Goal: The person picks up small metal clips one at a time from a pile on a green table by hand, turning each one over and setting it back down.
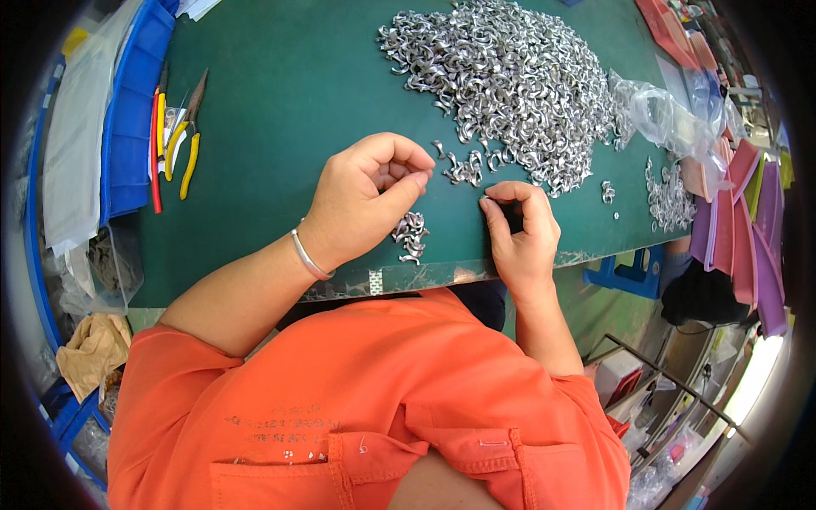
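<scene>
Green table, big heap of silver clips spreading far side. Left hand curling, fingertips pinching something tiny, hard to tell what. Right hand nipping one clip just beside loose clips. Pliers lying left.

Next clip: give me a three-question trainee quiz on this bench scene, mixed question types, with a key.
1. True or false: the left hand lies flat and open on the green mat.
2. The big heap of small silver metal pieces lies: A) beyond the hands, B) inside the blue bin, C) on the person's lap.
3. What is worn on the left wrist?

Key
1. False: its fingers are curled, thumb against fingertips.
2. A.
3. A plain silver bangle.

The right hand pinches something small beside a little cluster of pieces; yellow-handled pliers lie at the far left.
</scene>
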A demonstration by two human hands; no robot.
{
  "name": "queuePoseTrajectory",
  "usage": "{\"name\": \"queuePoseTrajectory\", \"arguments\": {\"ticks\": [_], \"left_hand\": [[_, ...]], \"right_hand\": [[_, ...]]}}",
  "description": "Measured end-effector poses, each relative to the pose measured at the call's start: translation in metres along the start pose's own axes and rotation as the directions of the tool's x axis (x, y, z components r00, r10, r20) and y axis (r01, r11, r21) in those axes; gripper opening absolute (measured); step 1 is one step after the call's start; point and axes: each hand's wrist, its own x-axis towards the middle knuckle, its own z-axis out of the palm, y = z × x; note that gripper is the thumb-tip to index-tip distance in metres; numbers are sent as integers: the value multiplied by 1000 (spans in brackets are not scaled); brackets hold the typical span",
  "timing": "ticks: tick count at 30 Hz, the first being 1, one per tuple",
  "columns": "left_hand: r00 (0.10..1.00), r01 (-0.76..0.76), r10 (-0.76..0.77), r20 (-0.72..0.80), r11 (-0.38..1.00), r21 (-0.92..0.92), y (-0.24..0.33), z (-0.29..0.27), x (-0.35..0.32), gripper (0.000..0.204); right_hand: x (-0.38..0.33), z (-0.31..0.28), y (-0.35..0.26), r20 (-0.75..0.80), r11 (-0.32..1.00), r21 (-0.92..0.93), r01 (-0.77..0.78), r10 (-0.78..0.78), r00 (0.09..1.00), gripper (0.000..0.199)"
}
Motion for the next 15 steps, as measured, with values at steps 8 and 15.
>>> {"name": "queuePoseTrajectory", "arguments": {"ticks": [8,15], "left_hand": [[965,-1,9,263,1000,-30,1,1,-7,27],[969,118,-66,236,970,-212,-1,-2,-3,11]], "right_hand": [[3,19,-22,-184,901,337,274,-222,958,33],[2,32,-21,-150,803,553,225,-169,974,31]]}}
